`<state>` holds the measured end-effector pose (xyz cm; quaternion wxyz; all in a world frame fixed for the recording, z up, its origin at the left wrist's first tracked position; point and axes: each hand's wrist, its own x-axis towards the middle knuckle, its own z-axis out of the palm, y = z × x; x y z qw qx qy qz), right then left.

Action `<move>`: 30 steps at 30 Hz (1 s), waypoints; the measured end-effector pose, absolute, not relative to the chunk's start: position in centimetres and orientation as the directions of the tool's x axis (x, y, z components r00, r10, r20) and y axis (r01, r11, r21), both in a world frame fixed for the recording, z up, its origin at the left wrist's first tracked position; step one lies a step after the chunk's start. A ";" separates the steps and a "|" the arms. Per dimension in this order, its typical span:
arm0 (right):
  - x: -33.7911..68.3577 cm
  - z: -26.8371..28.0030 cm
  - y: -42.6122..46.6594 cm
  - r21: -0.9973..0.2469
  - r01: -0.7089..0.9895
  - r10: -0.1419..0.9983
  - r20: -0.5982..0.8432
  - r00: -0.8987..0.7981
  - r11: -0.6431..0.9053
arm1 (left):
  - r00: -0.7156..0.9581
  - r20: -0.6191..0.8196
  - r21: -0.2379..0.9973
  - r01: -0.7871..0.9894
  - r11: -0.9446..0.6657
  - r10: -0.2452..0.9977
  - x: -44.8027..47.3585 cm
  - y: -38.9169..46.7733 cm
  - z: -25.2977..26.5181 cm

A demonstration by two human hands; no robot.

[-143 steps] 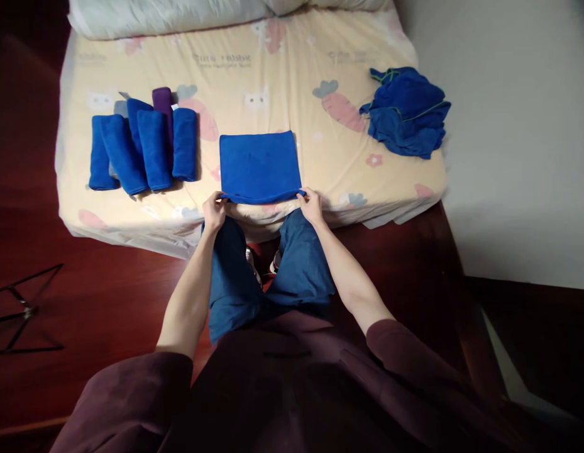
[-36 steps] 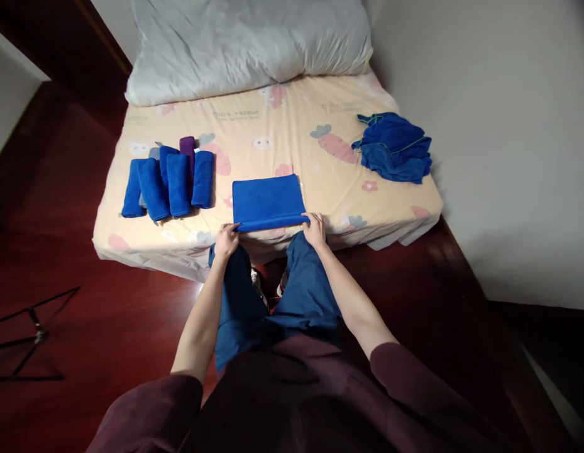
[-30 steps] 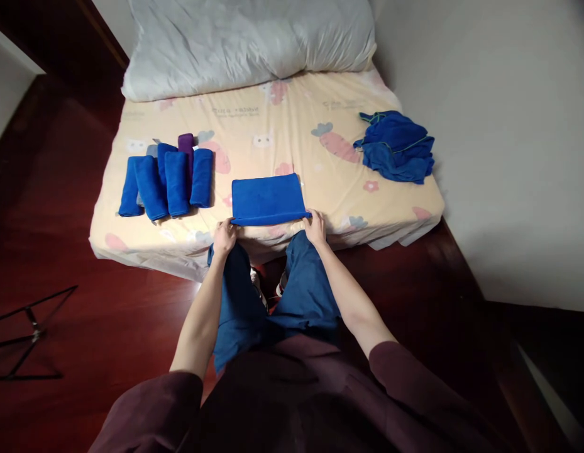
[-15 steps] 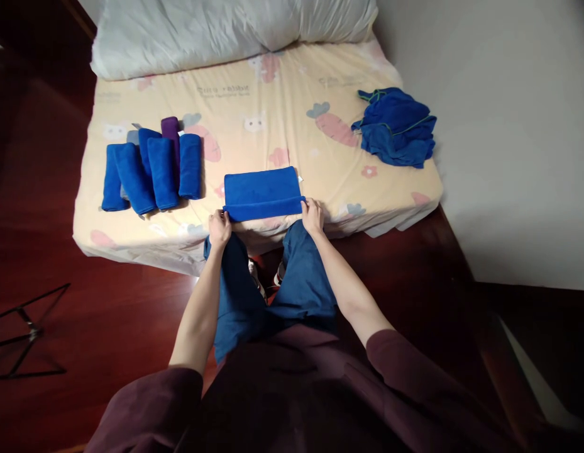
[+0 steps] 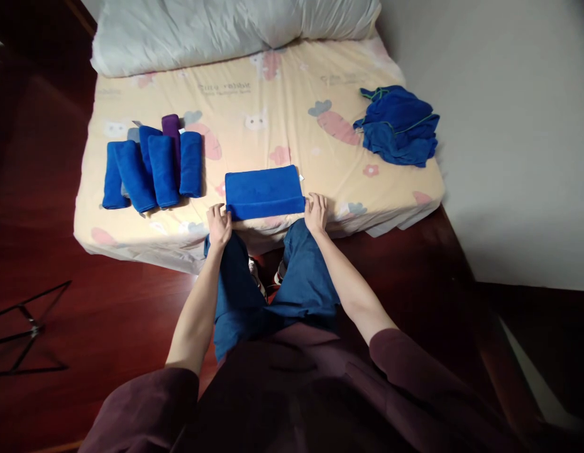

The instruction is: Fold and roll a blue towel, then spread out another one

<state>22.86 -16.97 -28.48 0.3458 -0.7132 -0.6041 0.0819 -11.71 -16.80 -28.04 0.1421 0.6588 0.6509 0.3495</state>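
Where the folded blue microfibre towel lies on the cartoon-print bed, left hand and right hand flank its ends, fingers loosely spread, gripping nothing, seemingly squaring it.

both arms stretched forward, left hand and right hand fingers spread

Bare bed sheet runs open beyond the folded towel up to the pillow. Rolled towels block the left side, with a narrow bare strip between them and the folded towel. Loose blue pile sits at the right edge, well apart; wide open lane between.
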 end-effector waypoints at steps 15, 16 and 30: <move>22.5 -28.1 -17.2 -0.554 0.819 0.984 0.164 -0.072 0.152 | 0.185 0.057 0.560 0.808 -0.185 0.981 -11.9 -16.2 -28.3; 22.5 -28.1 -17.1 -0.554 0.820 0.986 0.149 -0.071 0.143 | 0.175 0.055 0.555 0.813 -0.175 0.983 -11.9 -16.2 -28.2; 22.4 -28.1 -16.6 -0.573 0.814 0.986 0.168 0.003 0.096 | 0.065 0.165 0.641 0.751 -0.157 0.984 -11.8 -15.8 -28.0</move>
